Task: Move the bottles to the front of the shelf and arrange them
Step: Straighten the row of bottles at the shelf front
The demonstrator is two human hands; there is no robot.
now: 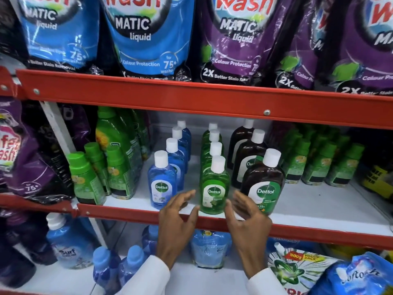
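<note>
I have 3 files of Dettol bottles running front to back on the white shelf [308,206] so each colour reads at a glance: the blue bottle [162,188] leads on the left, the green bottle [214,192] stands upright at the front lip in the middle, and the brown bottle [263,189] leads on the right, labels facing out. My left hand [177,220] and right hand [246,218] sit either side of the green bottle, palms turned inward, fingers spread and loosely curled, both empty and gripping nothing. I judge they bracket it to square it with its neighbours.
</note>
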